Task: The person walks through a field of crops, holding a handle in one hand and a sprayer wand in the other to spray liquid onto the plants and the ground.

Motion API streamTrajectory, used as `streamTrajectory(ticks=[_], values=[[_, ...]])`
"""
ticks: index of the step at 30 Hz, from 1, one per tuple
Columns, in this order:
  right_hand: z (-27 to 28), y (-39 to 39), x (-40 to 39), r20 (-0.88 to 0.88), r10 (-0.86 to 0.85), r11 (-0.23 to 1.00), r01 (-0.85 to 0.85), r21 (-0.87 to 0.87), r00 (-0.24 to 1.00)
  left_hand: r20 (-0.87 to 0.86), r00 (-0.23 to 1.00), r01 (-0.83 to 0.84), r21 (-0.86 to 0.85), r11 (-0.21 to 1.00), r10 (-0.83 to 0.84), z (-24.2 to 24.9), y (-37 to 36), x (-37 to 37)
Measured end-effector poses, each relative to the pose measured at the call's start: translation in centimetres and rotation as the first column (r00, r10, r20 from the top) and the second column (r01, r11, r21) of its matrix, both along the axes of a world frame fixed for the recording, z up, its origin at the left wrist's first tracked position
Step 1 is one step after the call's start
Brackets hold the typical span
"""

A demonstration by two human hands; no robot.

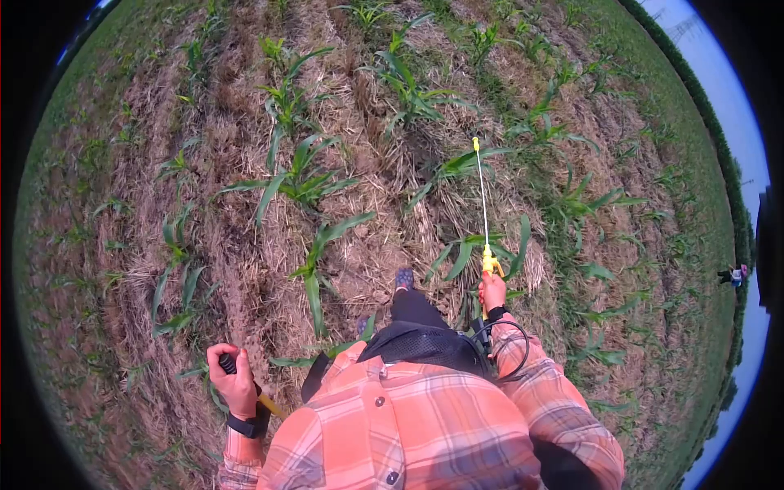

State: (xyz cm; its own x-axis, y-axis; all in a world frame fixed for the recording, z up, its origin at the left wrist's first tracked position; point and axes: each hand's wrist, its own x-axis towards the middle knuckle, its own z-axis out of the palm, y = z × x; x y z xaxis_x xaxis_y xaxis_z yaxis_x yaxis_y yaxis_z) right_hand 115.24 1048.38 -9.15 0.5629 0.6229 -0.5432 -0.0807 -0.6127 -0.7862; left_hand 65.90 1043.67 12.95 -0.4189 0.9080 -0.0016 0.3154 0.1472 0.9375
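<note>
My right hand (492, 292) is wrapped round the yellow handle of a sprayer wand (483, 200). Its thin metal tube points forward and ends in a yellow nozzle (476, 144) beside a young corn plant (465, 166). A black hose (523, 347) loops by my right wrist. At the lower left, my left hand (236, 382) is closed round the black grip of a pump lever (228, 363). Part of the lever's yellow bar (268, 405) shows below that hand; its far end is hidden behind my body.
Rows of young corn plants (302, 180) grow in soil covered with dry straw (363, 245). Green weeds (563, 237) fill the strip right of the wand. My shoe (404, 278) is between plants. Another person (735, 275) stands far off at the right edge.
</note>
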Motion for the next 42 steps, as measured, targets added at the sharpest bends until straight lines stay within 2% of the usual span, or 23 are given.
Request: streamTrajectory(ticks=[1, 2, 4, 6, 8, 9, 14, 18, 20, 22, 25, 26, 27, 28, 29, 30, 31, 35, 36, 37, 38, 40, 42], values=[[-0.1, 0.6, 0.6, -0.004, -0.028, 1.0, 0.028, 0.011, 1.0, 0.023, 0.999, -0.035, 0.024, 0.999, 0.035, 2.3, -0.7, 0.0], [-0.3, 1.3, 1.2, -0.011, -0.051, 0.999, 0.051, 0.02, 0.999, -0.151, 0.986, -0.046, 0.153, 0.987, 0.07, 2.4, -1.1, -0.7], [-0.5, 3.1, 2.0, 0.03, -0.032, 0.999, 0.032, 0.008, 0.999, -0.123, 0.983, -0.117, 0.168, 0.979, 0.138, 3.4, -0.4, 0.3], [-0.8, 4.9, 2.0, 0.023, -0.062, 0.997, 0.061, 0.04, 0.998, -0.185, 0.976, -0.094, 0.108, 0.99, 0.113, 0.1, 2.4, 0.5], [-1.3, 6.5, 1.9, 0.008, -0.076, 0.997, 0.075, 0.009, 0.997, -0.19, 0.979, -0.097, -0.086, 0.992, 0.08, -3.4, 6.9, 2.4], [-1.5, 7.5, 1.7, -0.034, -0.054, 0.999, 0.054, -0.002, 0.998, -0.236, 0.971, -0.054, -0.054, 0.997, 0.039, -5.2, 8.9, 3.5], [-1.0, 11.7, -0.7, -0.064, 0.114, 0.991, -0.118, -0.062, 0.991, -0.279, 0.96, -0.025, -0.071, 0.997, 0.004, -8.7, 14.4, 6.0], [-3.3, 13.4, -1.9, 0.004, 0.426, 0.902, -0.424, -0.083, 0.905, -0.356, 0.934, -0.025, -0.082, 0.996, -0.006, -10.3, 16.8, 6.7], [-2.7, 14.5, -2.7, 0.229, 0.613, 0.786, -0.613, -0.081, 0.756, -0.413, 0.91, -0.033, -0.103, 0.994, -0.012, -10.6, 17.7, 7.4], [-1.9, 15.6, -3.2, 0.329, 0.699, 0.695, -0.711, -0.108, 0.635, -0.369, 0.929, -0.047, -0.14, 0.989, -0.008, -10.2, 18.6, 7.6], [-1.2, 17.4, -3.8, 0.301, 0.825, 0.529, -0.841, -0.112, 0.479, -0.275, 0.961, -0.052, -0.1, 0.994, 0.023, -7.8, 19.1, 7.7], [-1.1, 18.0, -3.9, 0.316, 0.853, 0.471, -0.874, -0.124, 0.415, -0.169, 0.985, -0.066, -0.118, 0.991, 0.046, -6.4, 18.8, 7.4], [-1.2, 18.7, -3.8, 0.246, 0.911, 0.37, -0.92, -0.129, 0.332, -0.179, 0.982, -0.087, -0.118, 0.989, 0.065, -4.2, 18.3, 7.4], [-0.6, 19.3, -4.0, 0.245, 0.911, 0.369, -0.921, -0.128, 0.331, -0.135, 0.987, -0.097, -0.06, 0.993, 0.089, -2.4, 17.5, 7.2], [0.8, 20.0, -4.3, 0.2, 0.945, 0.29, -0.947, -0.139, 0.26, -0.012, 0.99, -0.142, -0.049, 0.989, 0.141, 1.3, 17.0, 8.5], [1.5, 20.5, -4.5, 0.153, 0.971, 0.208, -0.967, -0.147, 0.186, -0.064, 0.985, -0.162, 0.028, 0.986, 0.163, 2.7, 16.3, 8.3], [1.3, 20.8, -4.5, 0.233, 0.965, 0.152, -0.982, -0.115, 0.122, -0.077, 0.98, -0.183, 0.029, 0.983, 0.185, 4.1, 15.6, 8.1], [2.0, 22.3, -3.9, 0.173, 0.982, 0.1, -0.99, -0.104, 0.081, -0.272, 0.948, -0.164, 0.02, 0.986, 0.163, 1.5, 17.9, 8.3], [1.7, 22.7, -3.7, 0.176, 0.981, 0.101, -0.989, -0.103, 0.082, -0.408, 0.905, -0.115, 0.03, 0.993, 0.117, 0.6, 20.2, 9.6], [1.2, 23.1, -3.5, 0.162, 0.979, 0.141, -0.986, -0.09, 0.125, -0.315, 0.942, -0.14, -0.063, 0.988, 0.113, -1.5, 21.7, 9.8], [0.6, 23.5, -3.5, 0.147, 0.975, 0.18, -0.981, -0.075, 0.168, -0.349, 0.933, -0.136, -0.133, 0.982, 0.082, -4.3, 22.8, 9.6], [-0.7, 24.4, -3.0, 0.186, 0.958, 0.232, -0.971, -0.063, 0.217, -0.433, 0.9, -0.046, 0.012, 0.999, 0.046, -6.9, 25.2, 11.0], [-0.8, 25.1, -2.1, 0.263, 0.881, 0.415, -0.909, -0.032, 0.393, -0.359, 0.933, -0.11, -0.231, 0.967, 0.02, -7.2, 26.0, 11.5]])
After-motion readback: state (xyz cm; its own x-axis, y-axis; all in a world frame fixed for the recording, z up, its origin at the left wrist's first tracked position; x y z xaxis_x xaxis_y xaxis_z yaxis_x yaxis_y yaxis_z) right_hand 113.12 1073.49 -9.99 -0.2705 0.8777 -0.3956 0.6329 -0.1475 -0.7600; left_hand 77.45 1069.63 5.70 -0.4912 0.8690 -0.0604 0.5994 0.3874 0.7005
